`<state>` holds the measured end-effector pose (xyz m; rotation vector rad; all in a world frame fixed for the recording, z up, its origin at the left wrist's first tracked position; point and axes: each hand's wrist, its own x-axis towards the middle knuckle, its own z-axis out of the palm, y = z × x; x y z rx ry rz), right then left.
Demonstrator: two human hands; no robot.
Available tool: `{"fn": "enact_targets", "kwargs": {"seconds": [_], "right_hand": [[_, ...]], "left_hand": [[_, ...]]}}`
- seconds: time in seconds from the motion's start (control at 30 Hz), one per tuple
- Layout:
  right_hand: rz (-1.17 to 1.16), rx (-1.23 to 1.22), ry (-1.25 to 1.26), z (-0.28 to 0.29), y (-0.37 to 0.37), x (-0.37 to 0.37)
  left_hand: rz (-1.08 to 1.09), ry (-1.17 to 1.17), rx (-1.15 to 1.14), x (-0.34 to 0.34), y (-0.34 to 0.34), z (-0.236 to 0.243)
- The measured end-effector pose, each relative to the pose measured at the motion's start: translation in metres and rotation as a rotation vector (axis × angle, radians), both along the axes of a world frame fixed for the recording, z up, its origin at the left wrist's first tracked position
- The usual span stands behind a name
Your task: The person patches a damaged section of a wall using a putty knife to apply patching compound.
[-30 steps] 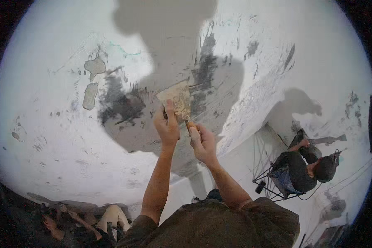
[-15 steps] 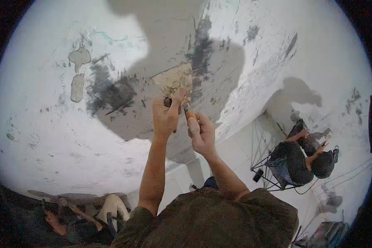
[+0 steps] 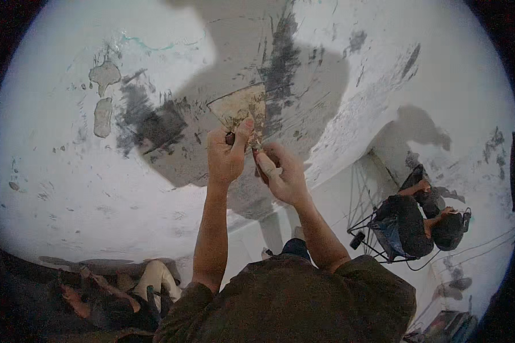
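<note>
My left hand (image 3: pixel 226 157) and my right hand (image 3: pixel 285 174) are close together in front of a white wall. My right hand is closed on the brownish-orange handle of a putty knife. Its broad, triangular blade (image 3: pixel 240 106) fans out upward and is caked with pale, crumbly plaster. My left hand is wrapped around a dark-handled tool (image 3: pixel 230 138), mostly hidden by the fingers. The left thumb lies at the lower part of the plastered blade. Whether the dark tool touches the blade cannot be made out.
The wall has dark grey smears (image 3: pixel 154 123) and a grey filled patch (image 3: pixel 104 77), with my shadow across it. At right, a person (image 3: pixel 409 226) sits on a folding chair (image 3: pixel 377 237), near a cable. Another person (image 3: pixel 117 297) is low at left.
The right hand has moved slightly up, closer to the blade, and covers more of the orange handle. The left hand has shifted slightly left. The view has moved a little.
</note>
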<state>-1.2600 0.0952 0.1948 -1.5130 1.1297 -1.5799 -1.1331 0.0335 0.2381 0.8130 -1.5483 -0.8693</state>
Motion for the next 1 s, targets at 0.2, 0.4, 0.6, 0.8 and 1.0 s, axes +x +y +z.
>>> {"fn": "enact_targets", "kwargs": {"seconds": [0.2,0.4,0.6,0.8,1.0], "right_hand": [[-0.069,-0.096,0.124,0.012,-0.009,-0.005],[-0.035,0.007,0.122,0.012,-0.01,-0.01],[0.01,0.148,0.057,0.012,-0.009,-0.016],[-0.034,-0.045,0.023,-0.001,-0.014,-0.006],[0.01,0.0,-0.127,-0.002,-0.026,0.001]], "left_hand": [[0.056,-0.134,-0.142,0.005,-0.002,0.001],[-0.007,-0.242,-0.148,0.01,-0.008,-0.01],[0.009,-0.258,-0.018,0.015,0.005,0.005],[0.072,-0.35,-0.005,0.026,0.002,-0.005],[-0.036,-0.193,0.006,0.016,0.004,-0.016]]}}
